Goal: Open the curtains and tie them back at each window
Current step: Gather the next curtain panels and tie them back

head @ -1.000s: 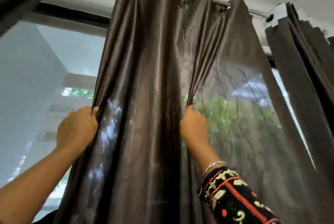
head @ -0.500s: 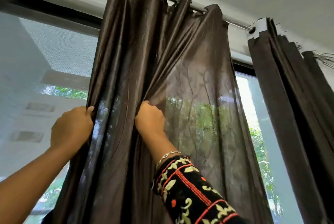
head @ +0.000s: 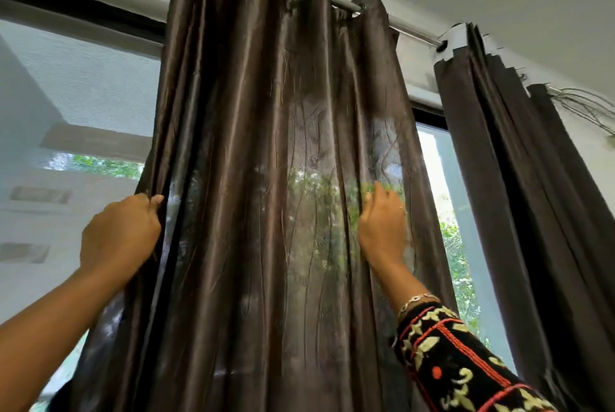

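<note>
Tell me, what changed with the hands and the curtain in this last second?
The right hand let go of the fold it had dragged leftward and moved back right, its fingers now loose against the curtain. The left hand still holds the curtain's left edge.

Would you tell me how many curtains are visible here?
2: a shiny brown curtain at centre, and a darker gathered curtain at far right, whose folds may hide another panel.
</note>
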`<action>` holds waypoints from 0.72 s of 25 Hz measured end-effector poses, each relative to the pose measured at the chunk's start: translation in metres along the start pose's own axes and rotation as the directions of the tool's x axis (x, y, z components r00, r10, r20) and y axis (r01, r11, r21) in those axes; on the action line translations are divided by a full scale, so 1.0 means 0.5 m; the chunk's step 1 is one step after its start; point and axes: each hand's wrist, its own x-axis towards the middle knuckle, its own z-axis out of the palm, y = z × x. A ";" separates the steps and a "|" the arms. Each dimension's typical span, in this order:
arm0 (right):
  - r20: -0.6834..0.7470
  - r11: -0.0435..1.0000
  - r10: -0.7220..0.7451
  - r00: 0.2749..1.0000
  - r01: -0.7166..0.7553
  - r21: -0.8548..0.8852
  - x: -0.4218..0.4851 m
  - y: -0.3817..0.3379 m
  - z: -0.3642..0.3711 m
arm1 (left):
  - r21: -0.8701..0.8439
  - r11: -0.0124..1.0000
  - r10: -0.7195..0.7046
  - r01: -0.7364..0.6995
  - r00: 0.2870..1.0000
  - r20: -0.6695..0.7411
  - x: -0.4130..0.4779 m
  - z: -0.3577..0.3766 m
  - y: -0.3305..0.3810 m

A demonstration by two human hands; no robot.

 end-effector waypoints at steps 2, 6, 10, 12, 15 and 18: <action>-0.072 0.988 0.110 0.991 -0.117 -0.097 0.021 0.062 -0.027 | -0.001 1.000 -0.003 0.003 1.000 -0.014 0.005 0.006 -0.009; 0.120 0.854 0.483 0.867 -0.436 -0.283 0.053 0.148 -0.075 | -0.003 1.000 0.000 -0.001 1.000 -0.017 0.017 0.016 -0.037; 0.217 0.880 0.421 0.881 -0.338 -0.334 0.037 0.133 -0.074 | 0.016 1.000 0.020 -0.020 1.000 -0.015 0.024 0.018 -0.050; 0.211 0.932 0.257 0.943 -0.185 -0.311 0.013 0.100 -0.057 | 0.009 1.000 0.021 -0.021 1.000 0.002 0.025 0.018 -0.053; 0.255 0.980 0.070 0.964 -0.019 -0.197 -0.022 0.024 -0.023 | 0.007 1.000 0.004 -0.005 1.000 0.024 0.026 0.015 -0.056; 0.305 0.994 -0.005 0.952 0.038 -0.100 -0.028 -0.071 0.010 | 0.027 1.000 0.004 -0.004 1.000 0.024 0.030 0.006 -0.065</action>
